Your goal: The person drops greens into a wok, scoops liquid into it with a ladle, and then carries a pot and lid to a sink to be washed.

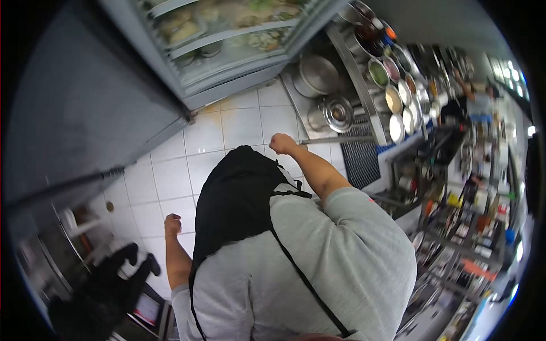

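Observation:
My right hand is held out at the end of a bent arm, fingers curled into a loose fist over the white tiled floor. No object shows in it. Nearest to it is the low steel shelf with a lidded metal pot and a large open pot. Lower and to the left, my left hand hangs beside the black apron, its fingers folded in with nothing visible between them. The apron covers the front of my grey shirt.
A glass-fronted fridge with food on its shelves stands ahead, beside large grey doors. Bowls of ingredients line the counter at right, above a black floor mat. A person in dark clothes is at lower left.

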Tool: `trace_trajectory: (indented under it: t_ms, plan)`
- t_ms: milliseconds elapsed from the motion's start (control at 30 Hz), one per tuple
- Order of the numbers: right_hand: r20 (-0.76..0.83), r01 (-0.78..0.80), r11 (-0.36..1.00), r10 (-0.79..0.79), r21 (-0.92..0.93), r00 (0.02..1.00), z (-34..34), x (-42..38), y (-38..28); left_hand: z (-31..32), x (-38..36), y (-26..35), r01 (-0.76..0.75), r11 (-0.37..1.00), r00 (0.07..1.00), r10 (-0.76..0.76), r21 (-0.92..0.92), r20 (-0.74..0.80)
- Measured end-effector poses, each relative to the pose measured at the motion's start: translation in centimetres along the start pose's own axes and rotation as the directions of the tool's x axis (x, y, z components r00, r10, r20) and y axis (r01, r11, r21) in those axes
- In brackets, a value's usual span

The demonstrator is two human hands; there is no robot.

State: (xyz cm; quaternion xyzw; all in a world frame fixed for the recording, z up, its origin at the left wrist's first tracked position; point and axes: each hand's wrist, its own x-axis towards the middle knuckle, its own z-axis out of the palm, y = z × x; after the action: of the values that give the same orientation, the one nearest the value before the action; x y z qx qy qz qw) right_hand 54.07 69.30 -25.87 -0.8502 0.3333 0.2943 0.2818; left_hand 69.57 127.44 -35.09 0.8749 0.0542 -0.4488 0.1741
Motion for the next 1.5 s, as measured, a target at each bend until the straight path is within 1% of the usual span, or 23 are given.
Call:
trace_trajectory:
  t_ms: [100,133,233,267,300,333,367,433,500,567,667,700,767,867,933,1067,1100,1133,1167,1233,1333,1433,1500]
  plan:
    - [0.037,-0.188,0.954,0.185,0.232,0.982,1.9,-3.1,2.5,-7.7,5.4,6.3,-0.169,0.967,0.978,0.189,0.191,-0.091]
    - [0.012,-0.171,0.959,0.173,0.227,0.985,4.1,-3.0,4.1,-9.3,6.1,9.4,-0.228,0.948,0.962,0.255,0.223,-0.101]
    - [-0.003,-0.209,0.928,0.221,0.31,0.975,8.9,-4.9,6.1,-11.0,7.7,20.0,-0.376,0.895,0.91,0.406,0.239,-0.088]
    - [0.085,-0.257,0.9,0.243,0.352,0.966,9.6,-5.3,6.2,-10.4,5.2,25.5,-0.389,0.896,0.912,0.407,0.213,-0.047]
    - [0.18,-0.307,0.87,0.255,0.387,0.95,10.2,-5.6,6.0,-9.2,5.4,28.2,-0.611,0.708,0.739,0.67,0.356,-0.064]
    - [0.186,-0.314,0.862,0.259,0.398,0.948,11.3,-5.4,6.1,-7.3,7.7,30.3,-0.583,0.751,0.787,0.616,0.31,-0.012]
    - [0.193,-0.325,0.852,0.268,0.409,0.944,12.3,-5.4,6.0,-5.8,5.5,33.9,-0.63,0.703,0.754,0.655,0.33,0.047]
    - [0.142,-0.315,0.835,0.281,0.451,0.949,13.0,-5.1,5.7,-2.4,1.3,39.5,-0.637,0.753,0.768,0.601,0.163,0.222]
    - [0.055,-0.29,0.808,0.306,0.512,0.951,12.1,-4.3,5.7,1.6,-0.5,42.0,-0.704,0.684,0.697,0.613,0.193,0.372]
    - [-0.046,-0.241,0.767,0.332,0.595,0.942,10.0,-4.5,4.7,3.9,-2.6,43.5,-0.85,0.448,0.523,0.656,0.278,0.544]
    - [-0.032,-0.311,0.658,0.455,0.685,0.89,6.9,-5.2,3.9,5.1,-1.9,43.4,-0.951,0.215,0.309,0.6,0.223,0.738]
    - [-0.003,-0.331,0.578,0.5,0.746,0.866,6.3,-5.7,3.8,4.7,-1.4,43.3,-0.95,0.186,0.311,0.583,0.249,0.75]
    - [-0.118,-0.27,0.548,0.57,0.791,0.813,7.6,-6.1,3.9,3.0,0.1,43.7,-0.947,0.105,0.309,0.551,0.303,0.775]
    - [-0.129,-0.317,0.504,0.666,0.803,0.735,9.6,-8.6,2.4,-0.3,4.8,44.0,-0.905,0.079,0.405,0.458,0.418,0.792]
    - [-0.021,-0.359,0.357,0.733,0.862,0.68,12.1,-10.3,0.3,-2.9,8.3,43.4,-0.877,0.095,0.46,0.442,0.47,0.77]
    - [-0.225,-0.398,0.568,0.734,0.72,0.641,24.0,-12.3,-4.6,-7.8,13.2,42.3,-0.768,0.079,0.621,0.337,0.636,0.708]
    - [-0.075,-0.466,0.46,0.767,0.756,0.637,24.8,-13.5,-6.9,-8.6,14.1,42.0,-0.737,0.086,0.66,0.304,0.671,0.687]
    - [0.079,-0.533,0.347,0.779,0.772,0.622,24.9,-15.0,-9.1,-9.3,15.0,41.4,-0.726,0.076,0.664,0.334,0.683,0.669]
    - [0.25,-0.5,0.129,0.744,0.856,0.62,24.3,-16.6,-11.6,-9.5,15.8,41.1,-0.735,0.08,0.656,0.335,0.674,0.676]
    - [0.385,-0.506,-0.045,0.708,0.861,0.592,24.1,-18.7,-15.4,-9.6,17.2,40.1,-0.748,0.091,0.646,0.327,0.657,0.69]
    - [0.49,-0.594,-0.089,0.669,0.8,0.559,26.4,-19.4,-17.7,-8.2,14.8,41.0,-0.787,0.092,0.606,0.309,0.611,0.733]
    - [0.455,-0.495,-0.167,0.704,0.853,0.545,26.2,-19.5,-17.9,-6.0,13.6,41.4,-0.844,0.157,0.534,0.331,0.513,0.778]
    - [0.336,-0.357,-0.14,0.747,0.923,0.574,25.3,-18.9,-16.3,-4.9,10.8,42.9,-0.863,0.138,0.503,0.33,0.487,0.799]
